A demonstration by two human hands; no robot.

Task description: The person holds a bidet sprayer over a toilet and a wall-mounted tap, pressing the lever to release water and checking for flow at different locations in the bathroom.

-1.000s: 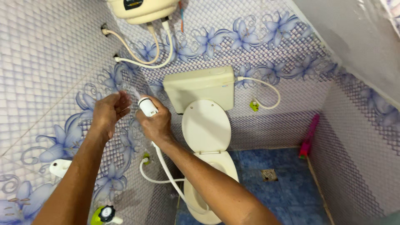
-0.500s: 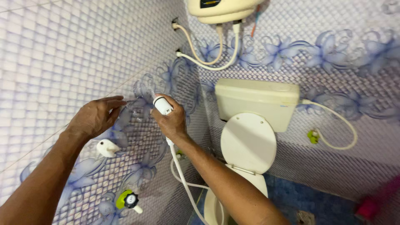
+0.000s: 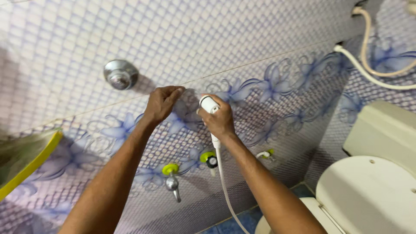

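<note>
The tiled wall [image 3: 260, 39] stands behind both hands. The right hand [image 3: 220, 121] has its fingers clenched around the white hand sprayer [image 3: 209, 105], hose [image 3: 223, 182] trailing below. Just beside it, the left hand [image 3: 161, 104] pinches fingertips together, contents unclear. Taps [image 3: 171, 175] sit beneath.

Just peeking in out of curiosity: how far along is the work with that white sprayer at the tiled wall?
In hand: the right hand grips the white hand sprayer against the tiled wall, its hose hanging down. The left hand pinches something too small to identify beside it. Not yet done: the sprayer rests on no holder, and none is visible.
</note>
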